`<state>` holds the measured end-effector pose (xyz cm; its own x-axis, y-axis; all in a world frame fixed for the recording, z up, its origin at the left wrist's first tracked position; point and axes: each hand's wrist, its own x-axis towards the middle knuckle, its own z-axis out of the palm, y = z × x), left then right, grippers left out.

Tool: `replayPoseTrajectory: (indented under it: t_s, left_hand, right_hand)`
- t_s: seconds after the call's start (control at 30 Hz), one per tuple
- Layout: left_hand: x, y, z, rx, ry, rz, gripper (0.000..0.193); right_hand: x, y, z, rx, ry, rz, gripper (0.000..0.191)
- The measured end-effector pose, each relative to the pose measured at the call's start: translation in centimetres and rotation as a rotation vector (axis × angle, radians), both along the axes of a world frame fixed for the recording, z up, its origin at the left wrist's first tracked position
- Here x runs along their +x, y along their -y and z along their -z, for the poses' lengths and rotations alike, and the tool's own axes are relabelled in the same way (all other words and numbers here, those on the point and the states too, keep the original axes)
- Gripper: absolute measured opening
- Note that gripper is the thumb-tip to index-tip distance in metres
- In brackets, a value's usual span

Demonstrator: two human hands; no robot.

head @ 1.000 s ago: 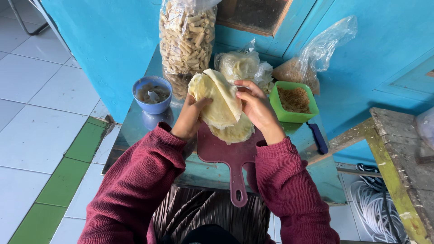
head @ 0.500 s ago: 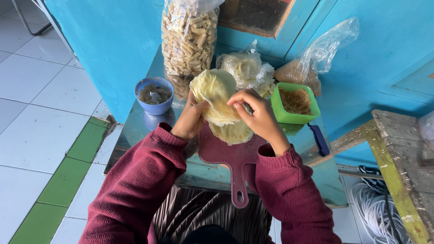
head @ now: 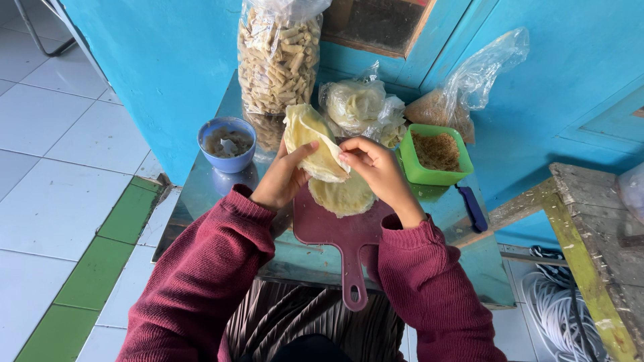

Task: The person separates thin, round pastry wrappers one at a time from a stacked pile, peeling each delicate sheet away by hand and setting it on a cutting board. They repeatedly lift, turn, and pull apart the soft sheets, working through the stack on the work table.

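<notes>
Sleeves of dark red reach over the table's near edge, above a maroon cutting board (head: 339,234) carrying a stack of wrappers (head: 343,194). Left hand (head: 282,177) and right hand (head: 376,167) pinch one thin wrapper (head: 308,137) by its rim, fingers closed; it looks limp, light, tearable. Beyond, a blue bowl (head: 228,142).

A tall clear plastic bag of rolled fried snacks (head: 278,57) stands at the back of the table against the blue wall. To its right lies a smaller clear bag of pale round wrappers (head: 355,107). Further right, a clear bag with brown crumbs (head: 463,94) leans on the wall.
</notes>
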<state>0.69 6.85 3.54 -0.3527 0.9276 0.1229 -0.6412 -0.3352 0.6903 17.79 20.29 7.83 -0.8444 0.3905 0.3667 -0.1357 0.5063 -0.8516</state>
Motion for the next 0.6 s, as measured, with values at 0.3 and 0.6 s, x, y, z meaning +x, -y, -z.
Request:
replayPoseTrajectory:
  t_s: [0.3,0.6]
  left_hand:
    - [0.8,-0.5,1.3,0.015,0.122,0.200,0.041]
    - [1.1,-0.9,1.9,-0.049,0.010,0.105,0.050]
  right_hand:
    - [-1.1,0.7,1.4,-0.090,0.018,0.149,0.014]
    - [-0.9,4.0,-0.7,0.290,-0.164,0.148,0.020]
